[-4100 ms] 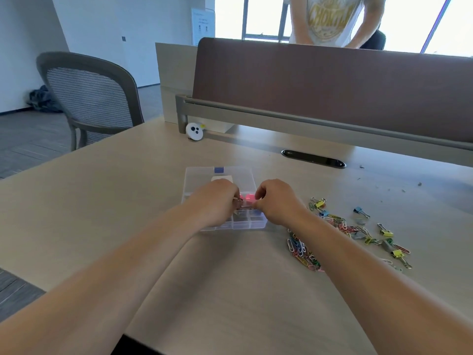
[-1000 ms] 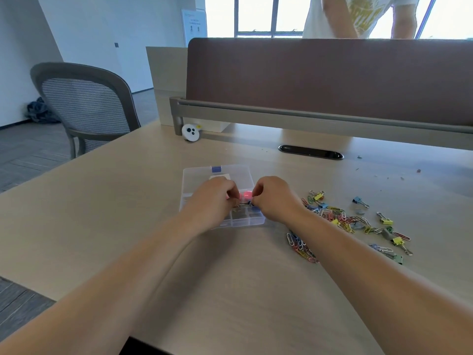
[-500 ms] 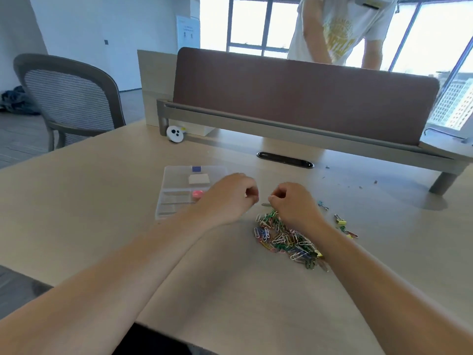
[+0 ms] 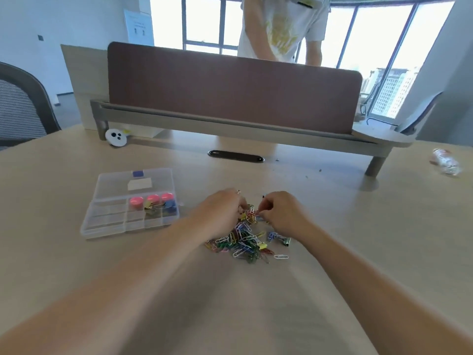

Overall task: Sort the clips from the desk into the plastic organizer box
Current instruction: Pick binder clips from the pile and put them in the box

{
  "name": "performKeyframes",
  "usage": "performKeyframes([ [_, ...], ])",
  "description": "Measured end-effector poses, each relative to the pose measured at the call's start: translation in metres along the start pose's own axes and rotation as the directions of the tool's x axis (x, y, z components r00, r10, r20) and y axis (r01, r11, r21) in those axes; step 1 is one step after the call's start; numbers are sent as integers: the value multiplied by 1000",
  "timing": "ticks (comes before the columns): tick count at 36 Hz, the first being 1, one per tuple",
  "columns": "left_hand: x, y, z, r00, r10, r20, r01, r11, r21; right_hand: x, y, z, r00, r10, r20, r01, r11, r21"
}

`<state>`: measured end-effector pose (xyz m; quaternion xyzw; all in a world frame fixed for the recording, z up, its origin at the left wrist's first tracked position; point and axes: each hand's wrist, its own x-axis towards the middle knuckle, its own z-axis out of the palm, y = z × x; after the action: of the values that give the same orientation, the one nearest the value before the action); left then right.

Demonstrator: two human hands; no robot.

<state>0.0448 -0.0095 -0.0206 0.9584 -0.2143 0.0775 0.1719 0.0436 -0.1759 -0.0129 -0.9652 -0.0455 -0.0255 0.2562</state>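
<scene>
Organizer box point(image 4: 102, 226) seen centre-left, bottle point(image 4: 445, 162) far right. Multicoloured clip pile point(image 4: 243, 240) partly covered by left hand point(image 4: 220, 212) and right hand point(image 4: 284, 213), fingers curled; grip unclear.

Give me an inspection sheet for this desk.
Surface: desk, tan, few dark specks.
Job's things: box open, pink pieces and binder clips inside; pile of clips right of it.
Clutter: white gadget, bottle.
Hands: left hand and right hand, fingers curled at the pile; grip unclear.
Cables: dark cable, far right, off the desk.
Surroundings: chair, divider, person behind it.
</scene>
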Motion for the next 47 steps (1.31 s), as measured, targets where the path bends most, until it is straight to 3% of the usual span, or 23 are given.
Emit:
performKeyframes([
  [10, 14, -1, 14, 1000, 12, 25, -13, 1000, 25, 15, 18, 8, 1000, 12, -11, -13, 991, -131],
  [26, 8, 9, 12, 1000, -22, 6, 22, 999, -48, 0, 27, 1, 999, -18, -35, 15, 997, -78],
  [38, -17, 22, -2, 1000, 2, 4, -2, 999, -40, -49, 3, -9, 978, -85, 192, 117, 980, -161],
  [47, -26, 24, -6, 1000, 20, -5, -21, 999, -50, -52, -10, -9, 974, -57, 222, 129, 937, -326],
])
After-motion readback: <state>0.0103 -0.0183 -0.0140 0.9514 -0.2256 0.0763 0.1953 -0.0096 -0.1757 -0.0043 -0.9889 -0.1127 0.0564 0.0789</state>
